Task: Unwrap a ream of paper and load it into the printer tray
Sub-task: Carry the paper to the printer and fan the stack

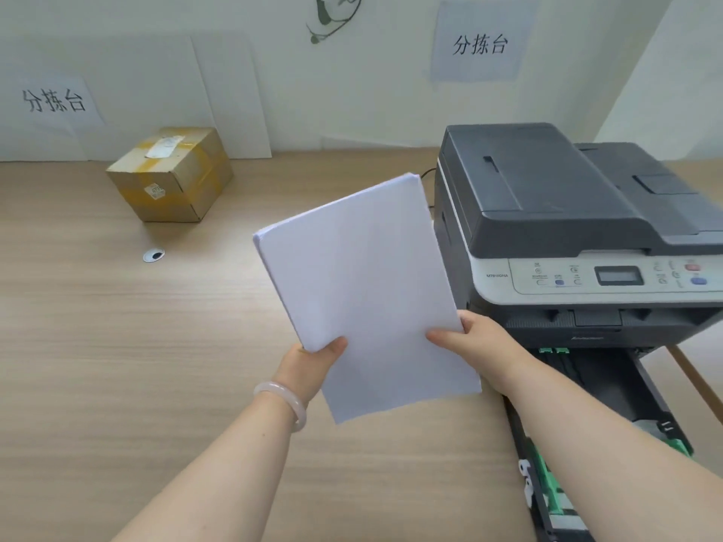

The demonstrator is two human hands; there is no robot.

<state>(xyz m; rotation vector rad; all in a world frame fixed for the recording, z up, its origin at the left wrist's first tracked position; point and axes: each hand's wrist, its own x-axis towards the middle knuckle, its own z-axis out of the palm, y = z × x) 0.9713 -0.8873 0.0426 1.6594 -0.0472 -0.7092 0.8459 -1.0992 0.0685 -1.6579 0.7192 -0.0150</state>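
A bare white stack of paper (364, 291) hangs tilted above the wooden table, with no wrapper on it. My left hand (313, 365) grips its lower left edge, thumb on top. At the lower right edge my right hand (481, 342) pinches the stack the same way. A grey and black printer (567, 228) stands at the right. Its black paper tray (610, 389) is pulled out toward me below the printer, and my right forearm crosses over it. Green guides show inside the tray.
A taped cardboard box (172, 176) sits at the back left of the wooden table (117, 346). A round cable grommet (153, 255) lies in front of it. Paper signs hang on the white wall behind.
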